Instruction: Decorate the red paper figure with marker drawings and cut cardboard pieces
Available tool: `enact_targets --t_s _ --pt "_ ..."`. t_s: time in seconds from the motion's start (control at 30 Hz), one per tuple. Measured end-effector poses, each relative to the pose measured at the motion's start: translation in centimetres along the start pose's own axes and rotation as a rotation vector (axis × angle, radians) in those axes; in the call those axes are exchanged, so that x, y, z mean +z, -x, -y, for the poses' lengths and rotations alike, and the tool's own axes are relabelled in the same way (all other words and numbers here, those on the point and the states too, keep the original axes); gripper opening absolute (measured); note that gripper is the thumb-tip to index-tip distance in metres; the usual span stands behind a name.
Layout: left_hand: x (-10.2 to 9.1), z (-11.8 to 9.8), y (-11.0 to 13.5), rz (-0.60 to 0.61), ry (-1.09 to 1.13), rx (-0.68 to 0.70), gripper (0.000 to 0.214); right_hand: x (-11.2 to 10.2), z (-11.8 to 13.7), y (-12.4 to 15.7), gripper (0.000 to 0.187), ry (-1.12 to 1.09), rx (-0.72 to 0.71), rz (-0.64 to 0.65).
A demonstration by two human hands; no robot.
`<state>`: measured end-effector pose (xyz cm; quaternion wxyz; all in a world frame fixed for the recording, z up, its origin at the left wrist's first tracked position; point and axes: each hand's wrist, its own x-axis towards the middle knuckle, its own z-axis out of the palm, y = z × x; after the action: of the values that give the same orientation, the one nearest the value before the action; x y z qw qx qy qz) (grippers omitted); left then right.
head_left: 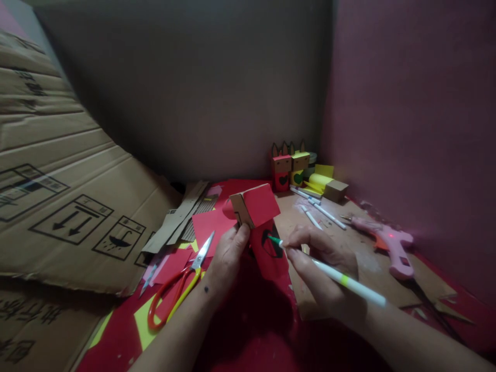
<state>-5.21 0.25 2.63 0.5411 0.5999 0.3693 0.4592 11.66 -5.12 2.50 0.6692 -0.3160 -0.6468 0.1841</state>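
My left hand (pixel 231 253) is closed around a red paper figure (pixel 262 205), its thumb on the brown cardboard face of the box-shaped head. The figure's red body lies below the head and bears a dark, partly filled heart outline (pixel 273 246). In my right hand (pixel 323 268) is a white felt-tip marker (pixel 349 283) with a green tip, which meets the heart or sits very close to it. Beside my left forearm lie scissors (pixel 186 279) with red and yellow handles, blades pointing away.
At the back stand a red figure (pixel 281 171) and a yellow figure (pixel 299 168), each with ears and a heart. White markers (pixel 327 213) and a pink glue gun (pixel 391 243) lie on cardboard at right. A large carton (pixel 70 155) borders the left; paper scraps surround the scissors.
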Motion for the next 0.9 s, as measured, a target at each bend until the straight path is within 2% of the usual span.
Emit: enact_targets --t_s 0.33,0.9 --pt "-0.02 0.22 0.10 -0.009 0.025 0.045 0.054 0.03 -0.02 -0.02 0.017 -0.012 0.003 -0.025" --pt "-0.10 0.16 0.10 -0.018 0.041 0.026 0.053 -0.07 0.09 -0.04 0.016 0.000 0.020 -0.022"
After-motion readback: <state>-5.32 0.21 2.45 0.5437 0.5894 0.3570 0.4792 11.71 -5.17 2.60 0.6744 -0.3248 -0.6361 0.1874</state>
